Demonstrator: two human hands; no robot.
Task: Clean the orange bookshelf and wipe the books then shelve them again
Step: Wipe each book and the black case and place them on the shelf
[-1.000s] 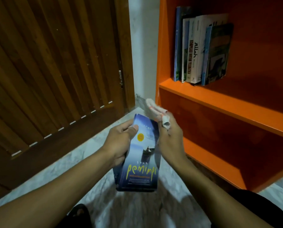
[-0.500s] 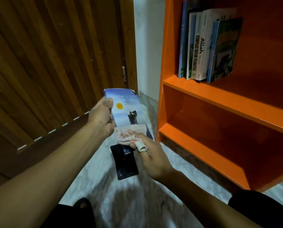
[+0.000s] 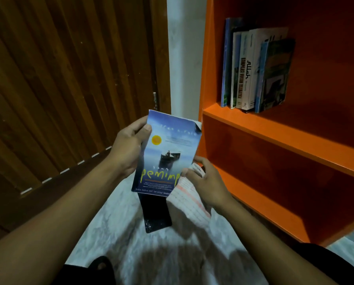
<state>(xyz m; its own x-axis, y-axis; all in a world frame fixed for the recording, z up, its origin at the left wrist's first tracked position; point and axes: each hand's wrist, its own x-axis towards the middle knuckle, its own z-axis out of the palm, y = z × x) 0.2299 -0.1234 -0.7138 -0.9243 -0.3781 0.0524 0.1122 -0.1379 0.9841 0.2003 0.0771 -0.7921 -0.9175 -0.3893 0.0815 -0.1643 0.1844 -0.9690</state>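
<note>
Change: cloth is now off the cover and hangs below the right hand; half a second ago it was pressed on the middle of the book. The book is also raised and turned cover-up toward the camera.
Meaning: wiping of this cover looks finished, so the book is probably ready to be checked or shelved.
Dark object: flat black thing lies on the pale floor directly under the book; I cannot tell what it is.
Right hand: fingers curled, pinching the book's lower right corner with the striped cloth bunched in the palm.
Left hand: wrapped round the upper left edge, thumb on the cover.
Book: blue paperback held upright between both hands, just left of the shelf's side.
Bookshelf: orange, lower bay bare.
Shelved books: standing together on the upper shelf, far right one leaning.
Door: dark wood, far left.
</note>
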